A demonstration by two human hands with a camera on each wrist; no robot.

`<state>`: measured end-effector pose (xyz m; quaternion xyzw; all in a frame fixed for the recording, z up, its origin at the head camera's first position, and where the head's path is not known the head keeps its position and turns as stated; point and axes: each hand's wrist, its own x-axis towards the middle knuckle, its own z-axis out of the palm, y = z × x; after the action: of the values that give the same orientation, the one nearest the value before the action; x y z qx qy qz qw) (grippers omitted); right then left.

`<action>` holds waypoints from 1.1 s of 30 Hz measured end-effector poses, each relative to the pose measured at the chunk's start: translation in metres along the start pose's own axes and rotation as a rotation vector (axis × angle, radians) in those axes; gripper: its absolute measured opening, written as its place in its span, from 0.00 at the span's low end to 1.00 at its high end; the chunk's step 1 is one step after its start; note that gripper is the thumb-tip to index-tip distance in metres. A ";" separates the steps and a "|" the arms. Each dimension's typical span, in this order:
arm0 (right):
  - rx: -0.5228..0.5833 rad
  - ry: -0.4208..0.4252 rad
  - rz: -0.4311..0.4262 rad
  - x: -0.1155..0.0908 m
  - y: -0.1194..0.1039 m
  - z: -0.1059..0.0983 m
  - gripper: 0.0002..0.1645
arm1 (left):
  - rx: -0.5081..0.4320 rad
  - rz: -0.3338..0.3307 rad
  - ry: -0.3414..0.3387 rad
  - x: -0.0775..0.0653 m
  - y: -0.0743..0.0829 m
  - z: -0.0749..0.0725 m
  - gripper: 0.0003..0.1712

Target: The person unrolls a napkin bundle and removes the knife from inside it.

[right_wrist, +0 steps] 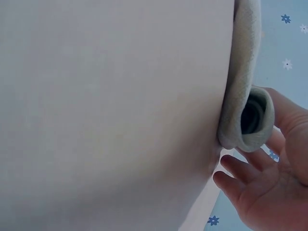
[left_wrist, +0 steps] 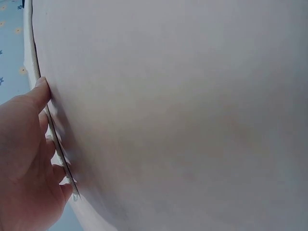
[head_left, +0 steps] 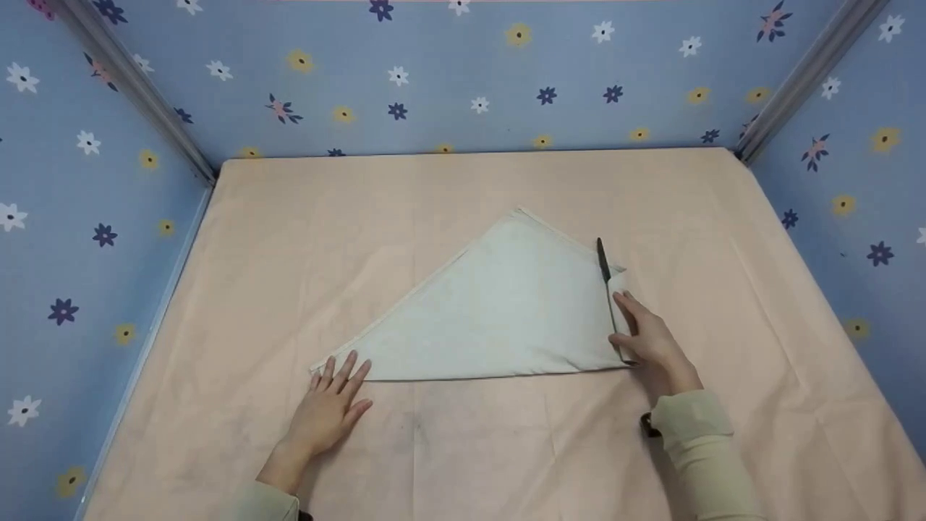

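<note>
A pale cloth napkin (head_left: 492,311) lies folded in a rough triangle, its point toward the back. Its right end is rolled up (head_left: 620,307) around a slim black item (head_left: 603,259), which looks like a knife handle and sticks out at the far end. My right hand (head_left: 651,340) holds this roll between thumb and fingers. The right wrist view looks into the dark end of the napkin roll (right_wrist: 269,115). On the napkin's left corner rests my left hand (head_left: 331,412), fingers straight and spread. In the left wrist view, its fingertips (left_wrist: 44,89) touch the napkin edge.
A table with a peach cloth (head_left: 463,456) lies under everything, creased at the right. Blue flowered walls (head_left: 463,79) stand behind it and on both sides, with grey posts (head_left: 803,79) at the back corners.
</note>
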<state>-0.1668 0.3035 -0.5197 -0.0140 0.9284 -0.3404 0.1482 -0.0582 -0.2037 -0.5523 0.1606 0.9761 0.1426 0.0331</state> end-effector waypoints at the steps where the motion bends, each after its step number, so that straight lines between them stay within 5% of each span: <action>1: 0.006 -0.002 0.002 -0.001 0.000 -0.001 0.46 | 0.001 0.001 -0.001 0.000 0.000 0.000 0.33; 33: 0.015 0.028 0.051 -0.010 0.014 -0.017 0.40 | 0.008 0.010 -0.009 0.001 -0.002 0.002 0.33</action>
<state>-0.1613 0.3264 -0.5136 0.0157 0.9279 -0.3435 0.1442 -0.0592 -0.2051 -0.5546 0.1664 0.9756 0.1384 0.0360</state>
